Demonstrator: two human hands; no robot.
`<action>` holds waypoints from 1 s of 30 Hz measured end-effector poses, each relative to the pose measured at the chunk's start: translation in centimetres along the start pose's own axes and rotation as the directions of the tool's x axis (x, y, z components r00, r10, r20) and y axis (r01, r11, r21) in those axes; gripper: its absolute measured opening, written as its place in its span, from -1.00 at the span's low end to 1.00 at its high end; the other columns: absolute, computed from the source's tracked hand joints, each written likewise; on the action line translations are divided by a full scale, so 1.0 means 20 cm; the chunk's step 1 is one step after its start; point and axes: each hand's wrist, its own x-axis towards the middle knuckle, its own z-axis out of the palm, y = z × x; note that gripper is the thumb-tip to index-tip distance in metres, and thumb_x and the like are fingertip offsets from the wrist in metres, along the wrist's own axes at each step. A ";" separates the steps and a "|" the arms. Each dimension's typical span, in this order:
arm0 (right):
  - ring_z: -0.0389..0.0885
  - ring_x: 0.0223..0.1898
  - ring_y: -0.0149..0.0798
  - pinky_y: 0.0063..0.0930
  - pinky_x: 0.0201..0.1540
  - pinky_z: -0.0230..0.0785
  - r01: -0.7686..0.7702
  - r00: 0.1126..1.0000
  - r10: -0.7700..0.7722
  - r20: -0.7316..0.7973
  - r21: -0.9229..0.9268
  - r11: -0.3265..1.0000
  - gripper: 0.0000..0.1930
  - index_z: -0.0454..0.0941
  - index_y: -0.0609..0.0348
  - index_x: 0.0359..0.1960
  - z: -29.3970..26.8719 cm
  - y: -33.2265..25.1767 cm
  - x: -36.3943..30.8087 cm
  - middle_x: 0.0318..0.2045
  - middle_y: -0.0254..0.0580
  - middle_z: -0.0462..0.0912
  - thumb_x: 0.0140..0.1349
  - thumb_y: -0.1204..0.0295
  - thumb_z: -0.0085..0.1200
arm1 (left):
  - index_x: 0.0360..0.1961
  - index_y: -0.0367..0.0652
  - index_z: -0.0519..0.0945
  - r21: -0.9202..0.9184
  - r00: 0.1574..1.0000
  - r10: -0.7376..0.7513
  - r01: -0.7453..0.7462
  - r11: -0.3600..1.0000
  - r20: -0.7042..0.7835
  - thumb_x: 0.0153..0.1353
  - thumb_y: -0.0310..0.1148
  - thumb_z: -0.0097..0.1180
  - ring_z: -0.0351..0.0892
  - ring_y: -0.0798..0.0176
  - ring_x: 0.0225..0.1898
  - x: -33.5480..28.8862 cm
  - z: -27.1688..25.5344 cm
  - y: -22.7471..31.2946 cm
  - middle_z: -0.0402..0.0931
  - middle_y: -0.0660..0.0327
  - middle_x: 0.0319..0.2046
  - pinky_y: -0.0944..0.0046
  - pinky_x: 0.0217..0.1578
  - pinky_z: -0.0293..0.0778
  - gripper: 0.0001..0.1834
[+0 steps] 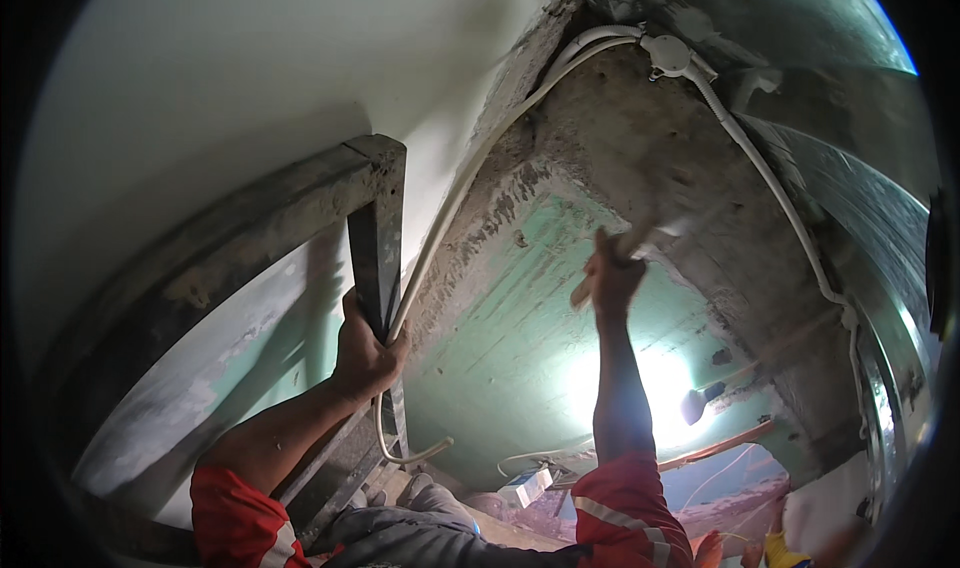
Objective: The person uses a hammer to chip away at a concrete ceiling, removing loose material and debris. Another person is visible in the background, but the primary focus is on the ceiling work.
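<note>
My left hand (368, 356) is wrapped round the upright post (376, 268) of a dark metal frame. A long white conduit (452, 200) runs down the wall corner and passes right at that hand, its loose end curling below the wrist. My right hand (614, 280) is raised in front of the wall and closed round a wooden-handled tool (632, 240). The butt of the handle sticks out below the fist; the tool's head is smeared by motion, so its kind cannot be made out. Behind it the wall has scraped green paint (500, 298) and rough bare plaster (740, 183).
A round white junction box (668, 56) sits high in the corner, with corrugated conduit (765, 168) running down the right side. A lit bulb (694, 406) glares beside my right forearm. Shiny metal sheeting (850, 173) curves along the right; the frame's thick beam (210, 238) fills the left.
</note>
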 end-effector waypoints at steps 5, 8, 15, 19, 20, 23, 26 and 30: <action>0.47 -0.59 -0.42 -0.43 -0.50 0.34 0.576 0.817 -0.539 -0.204 0.247 0.780 -0.79 0.49 0.20 -0.47 0.02 0.08 0.13 -0.67 -0.33 0.49 0.27 0.38 0.16 | 0.09 -0.40 0.14 -0.001 1.000 0.015 -0.015 1.000 0.001 0.15 -0.42 0.20 0.60 0.10 -0.23 0.00 0.00 0.03 0.50 -0.04 -0.25 0.18 -0.17 0.51 -0.40; 0.54 -0.51 -0.34 -0.31 -0.44 0.36 -0.114 0.974 0.178 0.138 -0.381 0.917 -0.73 0.55 0.30 -0.43 -0.02 0.51 0.25 -0.60 -0.20 0.55 0.22 0.30 0.18 | 0.10 -0.41 0.13 -0.025 0.999 0.000 0.001 1.000 0.041 0.15 -0.42 0.20 0.60 0.08 -0.21 -0.01 0.04 0.02 0.49 -0.07 -0.24 0.17 -0.15 0.51 -0.39; 0.54 -0.52 -0.34 -0.30 -0.48 0.34 0.004 0.991 0.040 0.127 -0.325 0.946 -0.73 0.58 0.32 -0.42 -0.04 0.32 0.02 -0.64 -0.25 0.55 0.19 0.31 0.25 | 0.07 -0.31 0.15 -0.104 1.000 -0.011 0.012 0.995 0.013 0.17 -0.47 0.18 0.42 0.25 -0.20 0.01 0.03 0.03 0.36 0.09 -0.21 0.22 -0.13 0.41 -0.45; 0.46 -0.61 -0.42 -0.37 -0.57 0.30 0.199 0.979 -0.193 -0.060 0.117 0.973 -0.74 0.51 0.19 -0.54 -0.05 -0.08 0.02 -0.68 -0.32 0.48 0.25 0.34 0.23 | 0.05 -0.28 0.12 -0.078 0.998 -0.068 0.069 0.995 0.009 0.16 -0.49 0.18 0.42 0.27 -0.21 -0.01 0.01 0.00 0.35 0.11 -0.23 0.22 -0.14 0.41 -0.45; 0.43 -0.62 -0.44 -0.38 -0.58 0.28 0.364 0.931 -0.341 -0.133 0.248 0.898 -0.71 0.49 0.15 -0.57 -0.04 -0.13 0.04 -0.69 -0.33 0.46 0.27 0.33 0.21 | 0.05 -0.28 0.13 -0.084 0.997 -0.071 0.071 0.994 0.006 0.16 -0.48 0.19 0.42 0.27 -0.21 -0.01 0.01 0.00 0.35 0.11 -0.23 0.22 -0.14 0.41 -0.45; 0.50 -0.57 -0.35 -0.34 -0.48 0.35 0.607 0.794 -0.584 -0.169 0.180 0.774 -0.75 0.54 0.19 -0.51 -0.03 0.16 0.22 -0.65 -0.27 0.52 0.26 0.32 0.18 | 0.05 -0.29 0.14 -0.094 0.999 -0.040 0.042 0.995 0.016 0.15 -0.46 0.20 0.42 0.26 -0.22 -0.01 0.03 0.02 0.35 0.11 -0.24 0.20 -0.15 0.42 -0.45; 0.54 -0.51 -0.29 -0.29 -0.38 0.40 -0.072 0.982 0.140 0.126 -0.439 0.896 -0.74 0.58 0.27 -0.43 -0.04 0.56 0.28 -0.60 -0.17 0.58 0.19 0.28 0.22 | 0.07 -0.34 0.14 -0.040 0.999 0.013 -0.012 0.999 0.031 0.15 -0.44 0.20 0.48 0.18 -0.19 -0.01 0.05 0.02 0.39 0.04 -0.21 0.18 -0.12 0.44 -0.42; 0.38 -0.71 -0.44 -0.40 -0.54 0.28 -0.093 0.978 0.154 0.142 -0.363 0.927 -0.70 0.47 0.18 -0.54 -0.03 0.54 0.04 -0.73 -0.34 0.43 0.19 0.27 0.26 | 0.04 -0.28 0.16 0.001 0.999 0.029 -0.029 1.000 -0.013 0.16 -0.45 0.19 0.43 0.24 -0.23 -0.01 0.03 0.00 0.36 0.10 -0.23 0.20 -0.15 0.41 -0.47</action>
